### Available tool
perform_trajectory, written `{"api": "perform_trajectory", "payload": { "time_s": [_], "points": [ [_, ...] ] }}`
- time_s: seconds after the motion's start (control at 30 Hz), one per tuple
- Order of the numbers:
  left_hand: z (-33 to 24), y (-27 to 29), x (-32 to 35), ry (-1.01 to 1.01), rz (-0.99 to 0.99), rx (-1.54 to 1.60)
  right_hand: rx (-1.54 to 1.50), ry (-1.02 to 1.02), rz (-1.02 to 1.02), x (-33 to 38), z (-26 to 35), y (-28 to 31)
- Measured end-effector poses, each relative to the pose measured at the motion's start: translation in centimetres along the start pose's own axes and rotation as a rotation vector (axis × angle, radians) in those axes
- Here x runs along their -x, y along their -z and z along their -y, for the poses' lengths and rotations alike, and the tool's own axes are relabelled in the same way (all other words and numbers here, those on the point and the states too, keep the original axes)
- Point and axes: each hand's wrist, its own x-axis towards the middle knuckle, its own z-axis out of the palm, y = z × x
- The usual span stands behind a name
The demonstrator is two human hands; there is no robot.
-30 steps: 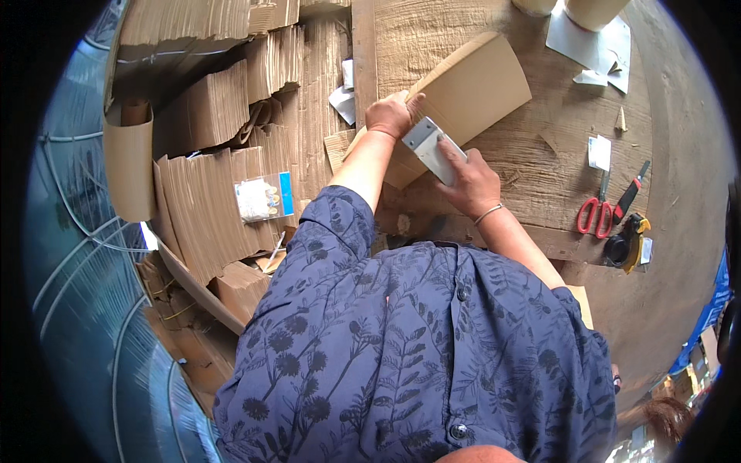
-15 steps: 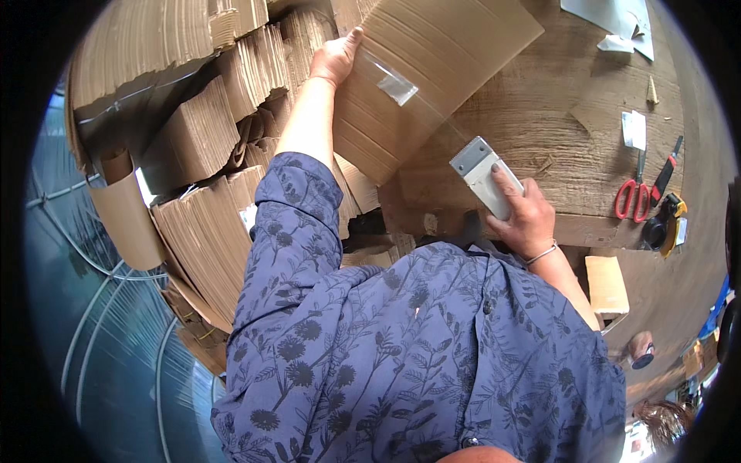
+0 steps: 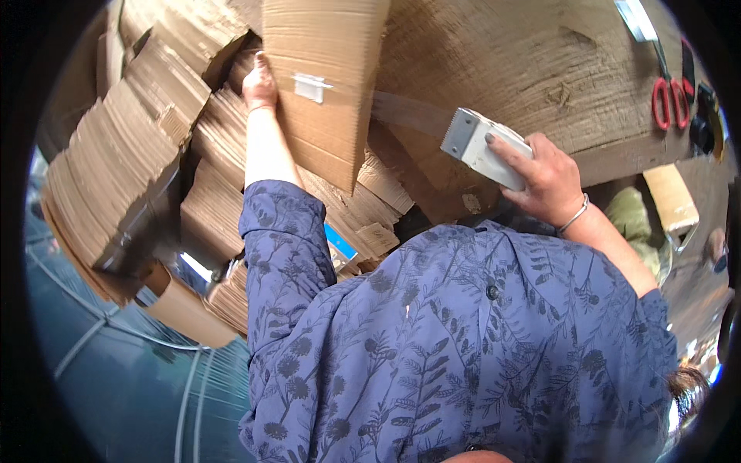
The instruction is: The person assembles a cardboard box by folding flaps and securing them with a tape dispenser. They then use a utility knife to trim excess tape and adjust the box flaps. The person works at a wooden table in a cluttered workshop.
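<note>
Left hand: yours, grasping the left edge of a flat brown corrugated-cardboard piece.
Right hand: yours, wrapped around a pale grey, boxy tape dispenser with a toothed metal end.
Cardboard position: left of your dispenser, well apart from it; bears one clear tape patch near your left hand.
Tabletop: brown, wood-grained; red-handled metal scissors at your right.
Your left side: stacked brown cardboard sheets.
</note>
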Motion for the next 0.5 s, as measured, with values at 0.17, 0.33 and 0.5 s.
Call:
{"api": "perform_trajectory", "payload": {
  "time_s": [0.17,0.33,0.5],
  "points": [
    [1.5,-2.5,-0.7,0.055,-0.053,0.315,0.017,-0.028,0.153,-3.7,-0.2,-1.9],
    [-2.6,0.3,-1.1,0.024,-0.092,0.248,0.1,-0.046,0.277,-13.5,2.1,-5.6],
    [-1.1,0.0,1.0,0.008,-0.191,0.044,0.161,-0.119,0.563,-18.9,5.6,-4.1]
  ]
}}
